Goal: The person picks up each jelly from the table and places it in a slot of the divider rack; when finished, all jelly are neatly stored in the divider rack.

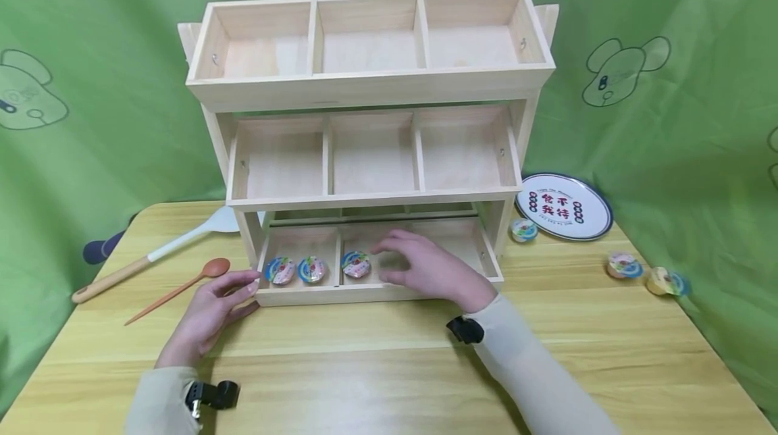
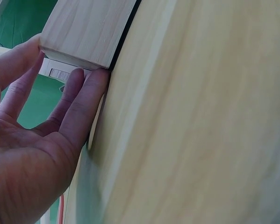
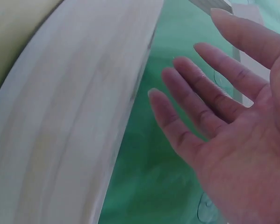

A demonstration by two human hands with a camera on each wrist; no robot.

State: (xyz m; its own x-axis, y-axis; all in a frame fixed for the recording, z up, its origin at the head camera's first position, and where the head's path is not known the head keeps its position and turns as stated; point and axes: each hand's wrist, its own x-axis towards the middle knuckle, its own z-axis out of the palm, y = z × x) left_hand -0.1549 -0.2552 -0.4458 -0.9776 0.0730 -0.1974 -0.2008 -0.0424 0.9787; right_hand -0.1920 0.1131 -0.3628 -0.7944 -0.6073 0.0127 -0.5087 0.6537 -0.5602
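Observation:
A pale wooden rack (image 1: 371,87) of three tiers stands on the table, each tier split into compartments. Its bottom tray (image 1: 377,295) holds two small sealed jelly cups (image 1: 280,271) (image 1: 312,269) in the left compartment. A third jelly cup (image 1: 356,264) lies in the middle compartment. My right hand (image 1: 425,266) hovers over that tray, just right of the third cup, fingers apart and holding nothing; the right wrist view shows its palm bare. With its fingertips, my left hand (image 1: 213,310) touches the left end of the bottom tray, whose corner (image 2: 83,37) shows in the left wrist view.
Left of the rack lie a brown spoon (image 1: 182,290) and a white spatula (image 1: 176,242) with a wooden handle. A round plate (image 1: 562,209) leans at the right back. More jelly cups (image 1: 523,229) (image 1: 624,265) (image 1: 666,282) sit on the table's right side. Green cloth (image 1: 687,151) hangs behind.

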